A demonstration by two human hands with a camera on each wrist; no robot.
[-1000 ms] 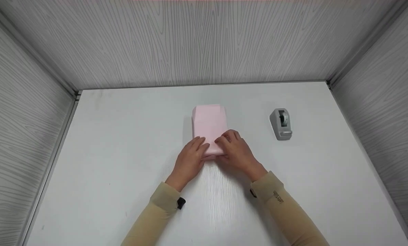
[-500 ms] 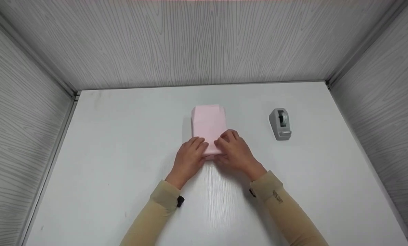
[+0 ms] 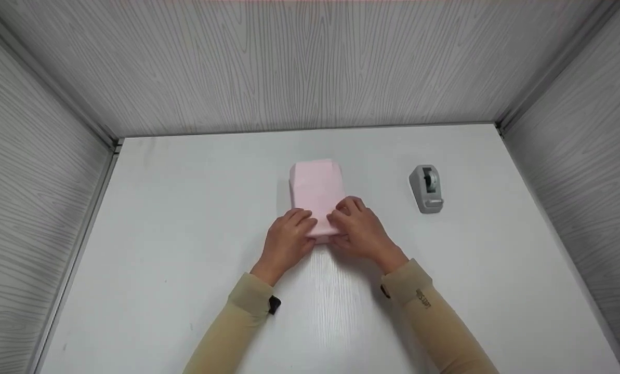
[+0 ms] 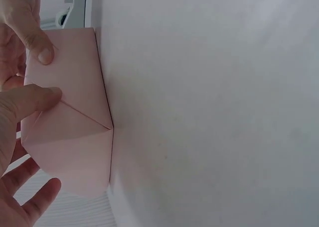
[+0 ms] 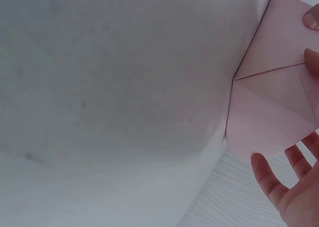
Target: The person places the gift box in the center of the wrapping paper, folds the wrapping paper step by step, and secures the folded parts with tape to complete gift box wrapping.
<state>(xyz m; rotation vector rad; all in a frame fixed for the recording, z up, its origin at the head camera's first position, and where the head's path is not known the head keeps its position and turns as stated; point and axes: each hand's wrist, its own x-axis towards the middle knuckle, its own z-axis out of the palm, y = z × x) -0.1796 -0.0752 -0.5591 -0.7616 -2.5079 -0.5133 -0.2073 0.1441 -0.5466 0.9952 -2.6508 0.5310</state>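
in the head view, the near corners of the pink packet (image 3: 317,187) are covered by the left hand (image 3: 286,241) and the right hand (image 3: 364,234); its underside cannot be seen. the print (image 3: 422,298) on the right sleeve (image 3: 445,330) is too small for reading. this sleeve and the left sleeve (image 3: 226,327) are cut off at the near side. in the left wrist view, a grey shape (image 4: 76,13) is partly hidden behind the packet. in the right wrist view, the packet is cut off.
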